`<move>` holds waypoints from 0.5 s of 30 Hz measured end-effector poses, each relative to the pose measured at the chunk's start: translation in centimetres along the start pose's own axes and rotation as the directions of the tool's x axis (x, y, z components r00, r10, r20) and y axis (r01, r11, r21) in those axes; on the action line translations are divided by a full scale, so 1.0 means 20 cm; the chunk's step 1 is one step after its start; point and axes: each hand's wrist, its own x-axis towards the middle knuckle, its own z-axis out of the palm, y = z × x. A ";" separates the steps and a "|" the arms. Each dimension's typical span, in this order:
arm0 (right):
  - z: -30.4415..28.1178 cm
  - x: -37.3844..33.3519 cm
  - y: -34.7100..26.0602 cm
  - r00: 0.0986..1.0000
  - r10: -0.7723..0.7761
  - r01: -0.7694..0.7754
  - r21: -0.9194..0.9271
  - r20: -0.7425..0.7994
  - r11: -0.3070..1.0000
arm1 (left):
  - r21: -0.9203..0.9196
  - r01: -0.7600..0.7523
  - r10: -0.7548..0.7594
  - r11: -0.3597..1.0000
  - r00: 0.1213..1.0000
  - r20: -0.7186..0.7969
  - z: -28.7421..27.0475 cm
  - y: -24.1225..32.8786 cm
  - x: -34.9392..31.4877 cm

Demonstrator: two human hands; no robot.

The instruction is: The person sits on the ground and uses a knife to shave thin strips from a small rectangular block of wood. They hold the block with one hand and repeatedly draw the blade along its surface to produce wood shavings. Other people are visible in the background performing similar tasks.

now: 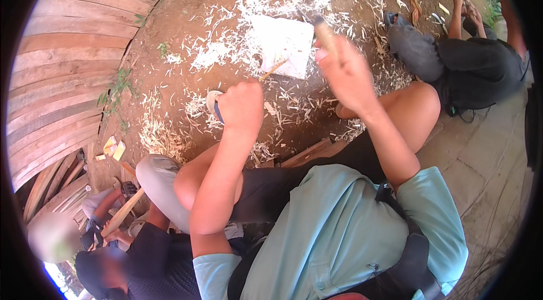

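Observation:
My left hand (243, 105) is closed round a thin wooden stick (274, 69), whose pale end juts out past the thumb toward the right. In my right hand (349, 76), which is smeared by motion, sits a light brown wooden handle (326, 37) with a dark end. Whether a blade belongs to it cannot be made out. Both hands are raised in front of my knees, apart from each other. Beyond them a white, flat sheet (283, 40) with dark specks lies on the ground among pale wood shavings (223, 54).
A plank wall (73, 45) curves along the left. At lower left a person in dark clothes (164, 260) sits close beside me, near a long wooden slat (124, 212). Another person in dark clothes (475, 68) sits at right. Wood pieces (115, 147) lie by the wall.

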 end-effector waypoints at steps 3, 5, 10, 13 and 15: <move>0.05 0.01 0.11 0.761 -0.409 0.548 0.163 -0.503 0.820 | -0.014 0.029 -0.029 0.999 0.999 -0.028 -0.05 0.04 0.02; 0.20 -0.02 0.56 0.850 -0.358 0.410 0.058 -0.386 0.910 | -0.002 0.000 0.000 1.000 1.000 -0.017 -0.07 0.06 0.04; 0.21 0.00 0.84 0.868 0.470 -0.296 -0.588 0.163 0.752 | -0.008 0.032 -0.032 0.999 0.999 -0.007 -0.04 -0.03 0.08; 0.12 0.14 0.14 0.979 0.192 -0.152 -0.384 0.069 0.911 | -0.009 0.092 -0.091 0.996 0.993 0.072 -0.04 -0.09 0.05; 0.09 0.14 -0.05 0.942 -0.265 0.242 -0.130 -0.207 0.962 | 0.009 0.131 -0.131 0.991 0.979 0.158 -0.03 -0.12 0.06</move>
